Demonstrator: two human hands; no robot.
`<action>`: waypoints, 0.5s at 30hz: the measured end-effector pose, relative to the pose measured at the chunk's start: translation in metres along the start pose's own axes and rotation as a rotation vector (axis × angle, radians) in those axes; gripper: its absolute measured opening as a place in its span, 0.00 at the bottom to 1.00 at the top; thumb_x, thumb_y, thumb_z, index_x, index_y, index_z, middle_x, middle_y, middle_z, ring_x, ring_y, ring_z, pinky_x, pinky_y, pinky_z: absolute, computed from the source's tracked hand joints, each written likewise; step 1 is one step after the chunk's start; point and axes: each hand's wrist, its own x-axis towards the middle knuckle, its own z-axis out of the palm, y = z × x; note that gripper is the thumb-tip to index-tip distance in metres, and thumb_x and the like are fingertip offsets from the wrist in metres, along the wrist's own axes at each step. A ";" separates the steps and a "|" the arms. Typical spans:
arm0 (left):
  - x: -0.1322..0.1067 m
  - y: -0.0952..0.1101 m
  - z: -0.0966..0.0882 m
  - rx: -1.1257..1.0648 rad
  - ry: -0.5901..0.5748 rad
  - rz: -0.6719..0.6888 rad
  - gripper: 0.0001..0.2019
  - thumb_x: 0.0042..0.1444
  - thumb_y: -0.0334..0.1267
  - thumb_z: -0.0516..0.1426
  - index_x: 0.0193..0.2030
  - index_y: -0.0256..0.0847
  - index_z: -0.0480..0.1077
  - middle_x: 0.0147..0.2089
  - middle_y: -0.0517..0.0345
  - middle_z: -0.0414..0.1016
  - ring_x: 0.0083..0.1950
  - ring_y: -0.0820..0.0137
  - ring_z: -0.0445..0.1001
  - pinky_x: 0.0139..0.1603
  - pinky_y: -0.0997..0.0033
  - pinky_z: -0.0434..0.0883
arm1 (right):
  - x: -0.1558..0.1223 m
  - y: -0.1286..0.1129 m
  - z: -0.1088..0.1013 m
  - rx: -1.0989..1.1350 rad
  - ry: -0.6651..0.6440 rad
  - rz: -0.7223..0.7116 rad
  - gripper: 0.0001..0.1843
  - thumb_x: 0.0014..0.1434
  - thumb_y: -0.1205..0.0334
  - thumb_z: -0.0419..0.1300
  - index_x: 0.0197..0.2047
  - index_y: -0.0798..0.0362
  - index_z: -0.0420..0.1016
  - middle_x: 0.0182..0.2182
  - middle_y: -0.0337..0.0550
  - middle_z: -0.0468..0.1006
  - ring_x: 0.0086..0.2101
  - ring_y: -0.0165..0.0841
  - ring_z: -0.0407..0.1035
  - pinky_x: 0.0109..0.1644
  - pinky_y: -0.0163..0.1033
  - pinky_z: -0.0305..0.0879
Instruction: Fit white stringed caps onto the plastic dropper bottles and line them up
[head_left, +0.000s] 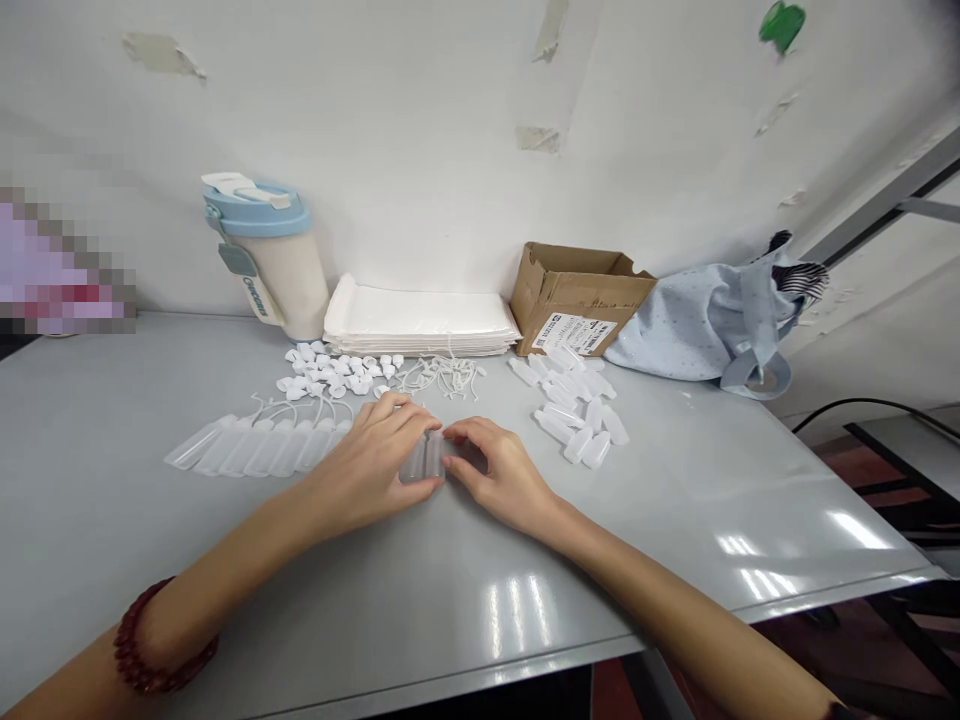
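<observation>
My left hand (pixel 367 465) and my right hand (pixel 499 475) meet at the middle of the grey table (pixel 150 560). Between their fingertips lie two small clear plastic tubes (pixel 424 455), flat on the table; both hands pinch them from either side. A row of several clear tubes (pixel 251 447) lies to the left of my left hand. A loose pile of clear tubes (pixel 577 405) lies to the right of my right hand. White caps (pixel 330 372) and thin white strings (pixel 442 376) are scattered just beyond my hands.
A cream tumbler with a blue lid (pixel 270 260) stands against the wall. Beside it lies a stack of white bags (pixel 420 322), then an open cardboard box (pixel 577 295) and a pale blue cloth bag (pixel 712 320). The table edge runs along the right.
</observation>
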 end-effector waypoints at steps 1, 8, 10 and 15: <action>0.000 0.000 0.000 0.002 -0.006 0.003 0.16 0.53 0.40 0.57 0.49 0.41 0.67 0.48 0.51 0.72 0.55 0.56 0.63 0.54 0.54 0.62 | 0.000 0.000 0.000 -0.005 0.000 -0.006 0.09 0.56 0.70 0.60 0.42 0.54 0.73 0.38 0.46 0.77 0.39 0.35 0.71 0.44 0.42 0.68; 0.000 0.004 -0.005 0.036 -0.043 0.020 0.16 0.53 0.39 0.56 0.50 0.41 0.66 0.49 0.51 0.72 0.55 0.56 0.63 0.54 0.54 0.62 | -0.001 0.002 0.001 -0.022 0.000 -0.044 0.10 0.56 0.70 0.60 0.43 0.54 0.73 0.39 0.47 0.77 0.41 0.37 0.71 0.46 0.44 0.68; 0.000 0.004 -0.005 0.050 -0.054 0.023 0.17 0.53 0.39 0.56 0.50 0.41 0.65 0.49 0.51 0.71 0.55 0.56 0.62 0.53 0.54 0.62 | -0.001 0.002 0.001 -0.024 -0.003 -0.042 0.10 0.56 0.71 0.61 0.43 0.54 0.73 0.39 0.47 0.77 0.41 0.37 0.70 0.46 0.44 0.68; 0.000 0.003 -0.005 0.064 -0.063 0.027 0.17 0.53 0.39 0.56 0.51 0.41 0.65 0.49 0.51 0.71 0.56 0.56 0.62 0.54 0.55 0.62 | -0.001 0.002 0.001 -0.025 -0.013 -0.036 0.10 0.56 0.70 0.60 0.43 0.55 0.74 0.39 0.48 0.77 0.42 0.38 0.70 0.46 0.45 0.67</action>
